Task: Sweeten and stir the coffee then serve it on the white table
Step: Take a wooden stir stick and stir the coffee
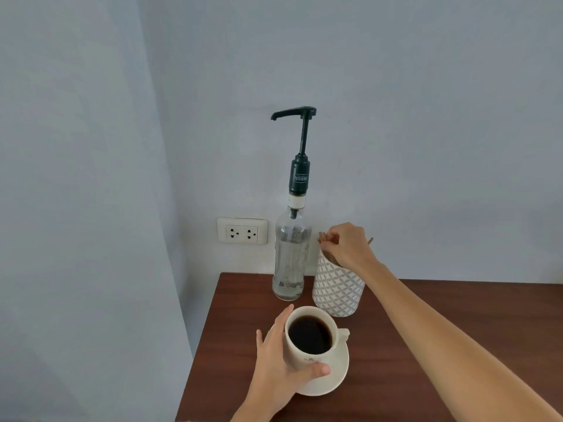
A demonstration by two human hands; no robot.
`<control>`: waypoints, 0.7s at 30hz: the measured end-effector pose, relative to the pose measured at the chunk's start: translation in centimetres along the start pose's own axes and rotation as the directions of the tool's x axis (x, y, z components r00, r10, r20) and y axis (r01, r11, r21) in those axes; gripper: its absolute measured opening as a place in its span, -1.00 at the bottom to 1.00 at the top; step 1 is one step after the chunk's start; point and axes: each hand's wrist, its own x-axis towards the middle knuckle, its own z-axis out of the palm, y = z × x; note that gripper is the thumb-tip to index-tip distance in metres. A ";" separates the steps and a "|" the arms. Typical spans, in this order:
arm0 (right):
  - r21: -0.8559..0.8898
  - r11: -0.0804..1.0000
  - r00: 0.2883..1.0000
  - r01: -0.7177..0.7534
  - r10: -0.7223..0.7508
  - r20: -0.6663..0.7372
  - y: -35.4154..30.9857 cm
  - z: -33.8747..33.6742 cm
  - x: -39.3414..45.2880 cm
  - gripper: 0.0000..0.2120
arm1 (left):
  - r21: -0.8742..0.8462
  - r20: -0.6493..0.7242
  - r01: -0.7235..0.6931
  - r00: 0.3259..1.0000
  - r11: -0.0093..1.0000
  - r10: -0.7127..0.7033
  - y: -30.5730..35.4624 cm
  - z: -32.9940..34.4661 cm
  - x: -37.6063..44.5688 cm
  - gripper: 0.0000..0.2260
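A cream cup (304, 356) full of black coffee stands on a cream saucer (335, 376) on the brown wooden table (411, 345). My left hand (280, 363) is wrapped around the cup's left side, thumb on its front. Behind the cup stands a clear syrup bottle (291, 257) with a tall black pump, its spout pointing left. Right of the bottle is a grey-and-white patterned holder (336, 287) with several wooden stir sticks (322, 238). My right hand (347, 245) reaches over the holder's mouth, fingertips pinched on the sticks' tops.
The table sits in a corner of pale blue-grey walls. A white double power outlet (242, 231) is on the back wall, left of the bottle. The table's left edge runs just left of my left hand.
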 end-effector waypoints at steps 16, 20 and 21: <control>0.413 0.885 0.961 0.216 -0.118 -0.250 -3.4 -6.5 -10.9 -0.86 | -0.091 -0.053 -0.072 0.996 0.993 0.068 -0.4 -0.1 -0.4 -0.09; 0.338 0.940 0.996 0.052 -0.075 0.056 -1.2 -1.5 -14.4 -0.86 | -0.098 -0.059 -0.086 0.995 0.991 0.081 -0.2 -0.1 -0.6 -0.14; 0.336 0.941 0.995 0.024 -0.056 0.085 -0.8 -0.7 -14.9 -0.84 | -0.097 -0.059 -0.086 0.995 0.992 0.081 -0.1 -0.1 -0.6 -0.15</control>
